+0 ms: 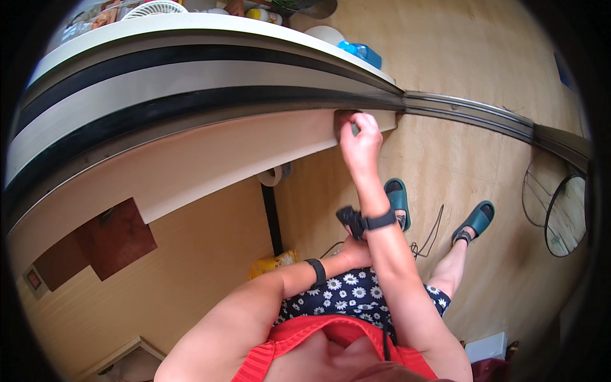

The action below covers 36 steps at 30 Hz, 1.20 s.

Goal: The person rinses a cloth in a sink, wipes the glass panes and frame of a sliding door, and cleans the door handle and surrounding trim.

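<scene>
My right hand (363, 138) is stretched forward to the far end of a pale panel (229, 138). Its fingers curl around a small dark object (342, 123), which lies against the panel's face. What that object is cannot be made out. Across my lap, my left hand (355, 250) is partly covered by the right forearm, so its fingers are hidden. A black strap with a dark device (352, 223) sits on my right wrist, and another black strap (316, 272) on the left.
A metal floor track (468, 112) runs right from the panel's end. Beyond stands a blue bottle (365, 55). A thin cable (432, 234) lies near my green slides (477, 219). A round mirror (565, 215) is at right, a yellow packet (274, 263) at left.
</scene>
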Each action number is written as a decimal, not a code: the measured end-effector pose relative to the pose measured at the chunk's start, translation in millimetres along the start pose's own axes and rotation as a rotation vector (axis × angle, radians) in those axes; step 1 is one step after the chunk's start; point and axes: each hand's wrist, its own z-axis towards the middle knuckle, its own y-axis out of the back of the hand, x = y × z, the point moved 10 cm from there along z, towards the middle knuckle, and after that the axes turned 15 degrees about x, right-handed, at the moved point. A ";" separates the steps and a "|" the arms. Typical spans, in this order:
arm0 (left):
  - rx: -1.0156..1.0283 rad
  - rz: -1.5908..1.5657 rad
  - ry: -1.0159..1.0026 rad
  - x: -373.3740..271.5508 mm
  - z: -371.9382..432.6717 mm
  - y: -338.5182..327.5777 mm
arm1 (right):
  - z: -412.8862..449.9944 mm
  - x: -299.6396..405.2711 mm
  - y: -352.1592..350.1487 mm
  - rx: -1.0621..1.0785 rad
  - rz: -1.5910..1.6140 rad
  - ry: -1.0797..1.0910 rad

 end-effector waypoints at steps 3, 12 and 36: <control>-0.467 0.080 -0.203 24.2 -10.2 -51.0 | -35.8 178.5 -12.0 0.125 0.098 0.306; -0.213 -0.169 -0.144 -17.7 13.2 -20.1 | -22.7 226.6 -2.5 0.091 0.132 0.381; -0.241 -0.257 -0.173 -17.0 13.3 -18.0 | -55.9 256.8 -3.1 0.144 -0.014 0.396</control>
